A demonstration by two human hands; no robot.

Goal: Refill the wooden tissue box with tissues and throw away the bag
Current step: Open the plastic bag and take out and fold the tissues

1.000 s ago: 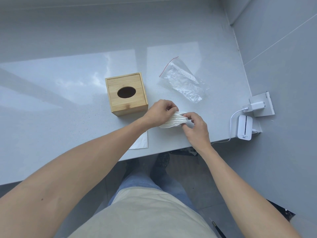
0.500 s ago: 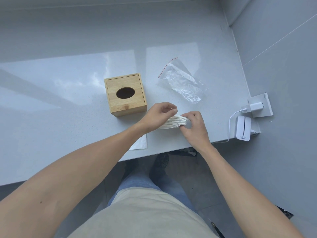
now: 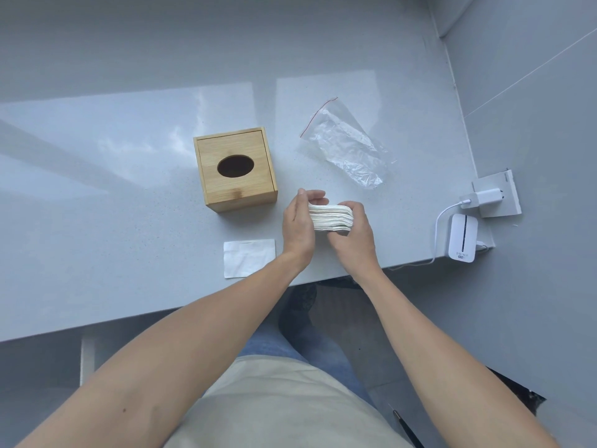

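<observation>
A wooden tissue box [image 3: 235,169] with an oval hole in its closed lid stands on the grey counter [image 3: 129,189]. Just right of it, near the counter's front edge, I hold a stack of white tissues [image 3: 330,217] between both hands. My left hand [image 3: 298,227] presses the stack's left end, fingers curled over its far side. My right hand [image 3: 350,232] cups the right end from below. An empty clear plastic bag [image 3: 345,147] with a red seal strip lies flat behind the stack, to the box's right.
A single white tissue [image 3: 248,257] lies flat on the counter in front of the box. At the counter's right end a white device [image 3: 462,232] is cabled to a charger [image 3: 481,198] in a wall socket. Grey walls close the right side.
My left hand has shifted from on top of the stack to its left end, and both hands now square the stack between them. The single tissue by my left wrist is now fully uncovered.
</observation>
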